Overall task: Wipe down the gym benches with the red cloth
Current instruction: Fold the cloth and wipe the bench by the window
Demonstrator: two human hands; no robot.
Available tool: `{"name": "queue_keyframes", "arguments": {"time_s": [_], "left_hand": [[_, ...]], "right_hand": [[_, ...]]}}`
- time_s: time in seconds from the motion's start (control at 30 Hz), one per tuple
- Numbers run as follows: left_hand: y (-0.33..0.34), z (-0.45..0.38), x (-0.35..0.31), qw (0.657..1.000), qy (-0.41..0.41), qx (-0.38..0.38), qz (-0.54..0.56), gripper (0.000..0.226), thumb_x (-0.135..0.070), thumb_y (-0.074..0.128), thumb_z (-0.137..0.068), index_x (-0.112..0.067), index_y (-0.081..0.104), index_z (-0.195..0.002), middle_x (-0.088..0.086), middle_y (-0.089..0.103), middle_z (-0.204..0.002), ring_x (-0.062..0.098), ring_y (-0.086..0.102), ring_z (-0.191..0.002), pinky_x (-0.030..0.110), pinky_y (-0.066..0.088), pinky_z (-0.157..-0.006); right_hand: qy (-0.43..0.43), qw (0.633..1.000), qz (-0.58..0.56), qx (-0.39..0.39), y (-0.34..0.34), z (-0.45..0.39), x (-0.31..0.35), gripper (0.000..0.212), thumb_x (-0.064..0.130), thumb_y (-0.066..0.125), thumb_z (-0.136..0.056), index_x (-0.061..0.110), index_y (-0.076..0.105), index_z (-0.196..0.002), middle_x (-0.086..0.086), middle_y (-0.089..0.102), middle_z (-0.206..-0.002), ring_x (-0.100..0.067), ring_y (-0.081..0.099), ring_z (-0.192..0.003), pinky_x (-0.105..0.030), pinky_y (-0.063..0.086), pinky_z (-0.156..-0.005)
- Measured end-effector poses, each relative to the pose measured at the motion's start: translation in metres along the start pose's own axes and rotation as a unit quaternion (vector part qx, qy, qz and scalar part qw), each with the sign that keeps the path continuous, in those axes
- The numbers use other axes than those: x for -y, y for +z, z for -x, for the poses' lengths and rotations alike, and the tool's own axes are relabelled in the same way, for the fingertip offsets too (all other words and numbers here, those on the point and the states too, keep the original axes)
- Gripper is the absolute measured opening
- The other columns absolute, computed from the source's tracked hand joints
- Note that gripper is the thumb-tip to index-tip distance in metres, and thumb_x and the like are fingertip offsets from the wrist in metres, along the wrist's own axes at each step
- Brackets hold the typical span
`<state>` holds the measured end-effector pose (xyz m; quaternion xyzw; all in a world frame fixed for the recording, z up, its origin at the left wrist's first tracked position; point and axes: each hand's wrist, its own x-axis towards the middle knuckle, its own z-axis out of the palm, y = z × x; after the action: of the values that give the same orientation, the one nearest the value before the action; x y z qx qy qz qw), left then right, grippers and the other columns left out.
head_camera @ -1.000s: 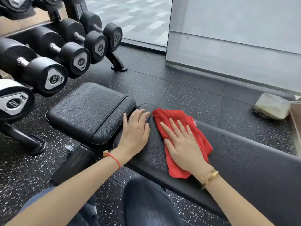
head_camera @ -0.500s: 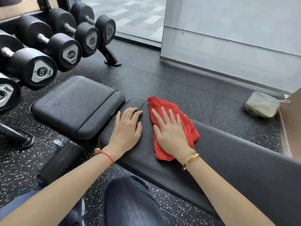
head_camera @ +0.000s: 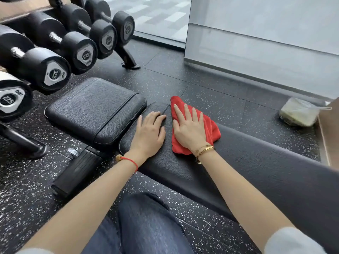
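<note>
A black padded gym bench runs across the view: its long back pad (head_camera: pixel 256 162) stretches from the middle to the right, and a separate seat pad (head_camera: pixel 91 109) lies to the left of it. The red cloth (head_camera: pixel 211 127) is bunched on the near-left end of the long pad. My right hand (head_camera: pixel 189 127) presses flat on the cloth with fingers spread. My left hand (head_camera: pixel 149 132) rests palm down on the bare pad just left of the cloth, holding nothing.
A rack of black dumbbells (head_camera: pixel 55 70) stands at the left, close to the seat pad. A clear plastic bag (head_camera: pixel 299 112) lies on the speckled rubber floor at the right, beside a brown box edge (head_camera: pixel 328 136). A frosted glass wall (head_camera: pixel 256 43) rises behind. My knee (head_camera: pixel 146 222) is below.
My right hand has slid the red cloth along the long pad toward its left end, and the cloth has bunched up smaller. My left hand has stayed flat on the pad.
</note>
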<state>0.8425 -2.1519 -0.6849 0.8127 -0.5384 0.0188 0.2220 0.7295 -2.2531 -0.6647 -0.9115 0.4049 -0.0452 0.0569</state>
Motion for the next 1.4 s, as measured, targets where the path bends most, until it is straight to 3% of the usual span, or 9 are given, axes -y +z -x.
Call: {"name": "queue_keyframes", "arguments": {"time_s": [0.27, 0.33, 0.43, 0.53, 0.7, 0.87, 1.0, 1.13, 1.4], "left_hand": [[-0.001, 0.0, 0.003, 1.0, 0.014, -0.013, 0.002, 0.043, -0.029, 0.045, -0.096, -0.019, 0.049, -0.138, 0.002, 0.045, -0.145, 0.019, 0.035, -0.14, 0.049, 0.018, -0.118], [-0.001, 0.0, 0.004, 1.0, 0.018, -0.012, 0.005, 0.044, -0.029, 0.044, -0.096, -0.018, 0.049, -0.138, 0.003, 0.044, -0.145, 0.02, 0.034, -0.14, 0.05, 0.018, -0.118], [-0.002, -0.001, 0.006, 1.0, 0.027, -0.006, 0.006, 0.045, -0.03, 0.044, -0.095, -0.016, 0.049, -0.137, 0.005, 0.044, -0.144, 0.022, 0.034, -0.139, 0.052, 0.019, -0.117], [-0.002, -0.003, 0.007, 0.999, 0.031, -0.006, 0.008, 0.043, -0.031, 0.044, -0.093, -0.016, 0.051, -0.133, 0.006, 0.046, -0.14, 0.023, 0.036, -0.135, 0.053, 0.021, -0.114], [0.001, -0.003, 0.008, 0.999, 0.033, -0.021, 0.029, 0.04, -0.03, 0.047, -0.09, -0.017, 0.054, -0.127, 0.007, 0.049, -0.136, 0.025, 0.039, -0.133, 0.055, 0.023, -0.113], [0.005, -0.003, 0.013, 0.998, 0.042, -0.027, 0.045, 0.04, -0.03, 0.047, -0.09, -0.016, 0.055, -0.126, 0.008, 0.049, -0.136, 0.026, 0.038, -0.133, 0.056, 0.021, -0.112], [0.006, -0.003, 0.014, 0.998, 0.045, -0.019, 0.037, 0.042, -0.032, 0.045, -0.092, -0.016, 0.052, -0.13, 0.009, 0.047, -0.139, 0.027, 0.036, -0.135, 0.055, 0.02, -0.113], [0.004, -0.002, 0.012, 0.999, 0.041, -0.008, 0.027, 0.043, -0.031, 0.044, -0.093, -0.016, 0.051, -0.132, 0.009, 0.045, -0.141, 0.027, 0.035, -0.136, 0.055, 0.02, -0.113], [0.005, -0.004, 0.009, 0.999, 0.033, -0.025, 0.022, 0.039, -0.03, 0.048, -0.089, -0.016, 0.054, -0.126, 0.01, 0.048, -0.137, 0.029, 0.038, -0.132, 0.056, 0.022, -0.111]], "right_hand": [[-0.022, 1.0, -0.002, -0.012, 0.003, 0.09, -0.018, 0.056, 0.047, 0.027, -0.1, 0.041, 0.01, -0.153, 0.002, 0.01, -0.164, -0.027, 0.008, -0.15, -0.046, 0.001, -0.122], [0.023, 1.0, -0.001, -0.017, -0.002, 0.105, -0.043, 0.055, 0.046, 0.028, -0.1, 0.042, 0.011, -0.153, 0.004, 0.011, -0.163, -0.026, 0.009, -0.15, -0.045, 0.001, -0.122], [0.165, 0.986, 0.004, -0.022, -0.009, 0.108, -0.065, 0.055, 0.043, 0.029, -0.102, 0.039, 0.011, -0.154, 0.0, 0.01, -0.164, -0.029, 0.009, -0.15, -0.047, 0.002, -0.121], [0.242, 0.97, 0.004, -0.034, -0.008, 0.095, -0.038, 0.056, 0.041, 0.028, -0.102, 0.037, 0.01, -0.155, -0.003, 0.008, -0.164, -0.032, 0.007, -0.15, -0.049, -0.001, -0.121], [0.177, 0.984, -0.009, -0.037, 0.007, 0.09, 0.033, 0.056, 0.042, 0.029, -0.101, 0.037, 0.012, -0.154, -0.001, 0.008, -0.164, -0.028, 0.006, -0.15, -0.048, -0.003, -0.121], [0.14, 0.99, -0.023, -0.023, 0.0, 0.121, 0.012, 0.054, 0.042, 0.03, -0.101, 0.041, 0.013, -0.153, 0.004, 0.01, -0.164, -0.024, 0.006, -0.151, -0.044, -0.001, -0.122], [0.227, 0.974, -0.009, -0.021, -0.01, 0.155, -0.041, 0.055, 0.043, 0.03, -0.102, 0.041, 0.011, -0.153, 0.003, 0.008, -0.164, -0.025, 0.006, -0.151, -0.045, 0.0, -0.122], [0.292, 0.956, -0.022, -0.001, -0.019, 0.129, -0.052, 0.056, 0.042, 0.027, -0.102, 0.037, 0.008, -0.154, -0.001, 0.002, -0.164, -0.028, 0.002, -0.151, -0.048, -0.003, -0.121], [0.139, 0.99, -0.024, -0.013, -0.005, 0.122, -0.007, 0.055, 0.042, 0.03, -0.101, 0.039, 0.014, -0.154, 0.002, 0.008, -0.164, -0.025, 0.004, -0.151, -0.045, -0.003, -0.121]]}}
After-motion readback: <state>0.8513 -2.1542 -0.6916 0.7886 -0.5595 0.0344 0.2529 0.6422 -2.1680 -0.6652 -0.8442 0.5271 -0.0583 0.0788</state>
